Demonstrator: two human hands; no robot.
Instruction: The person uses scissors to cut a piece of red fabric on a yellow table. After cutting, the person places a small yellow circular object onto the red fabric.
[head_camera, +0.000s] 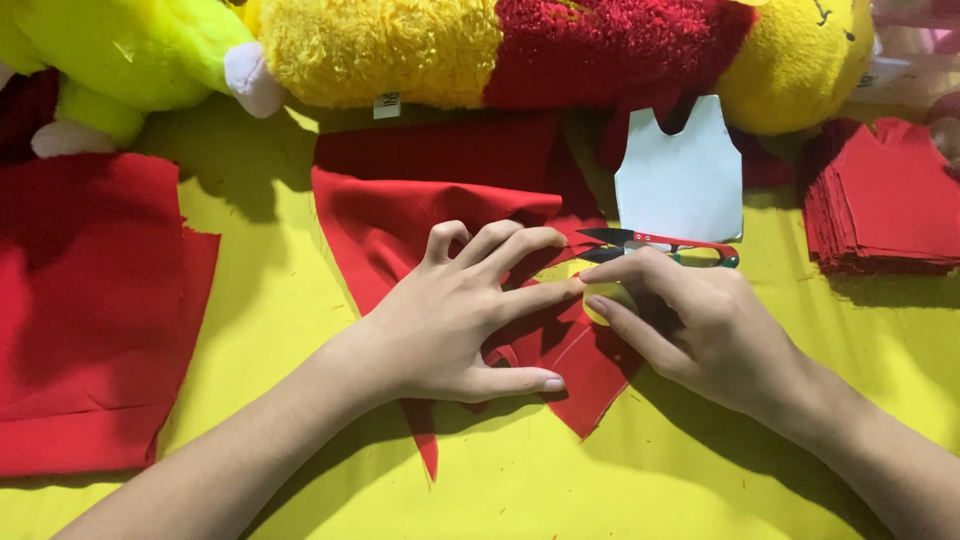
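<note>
Two bare hands pressing a folded red cloth piece on a yellow table.

Left hand: fingers spread wide, palm down, flat on the red cloth piece, which lies at the table centre; grip wide, holding nothing. Right hand: fingertips meeting the left forefinger at the cloth's edge, grip narrow, pinching there; what it holds cannot be told. Thread snips, red-handled, just behind the right hand. White paper pattern behind them. Stack of cut red pieces far right. Larger red cloth left. Plush toys along the back.
</note>
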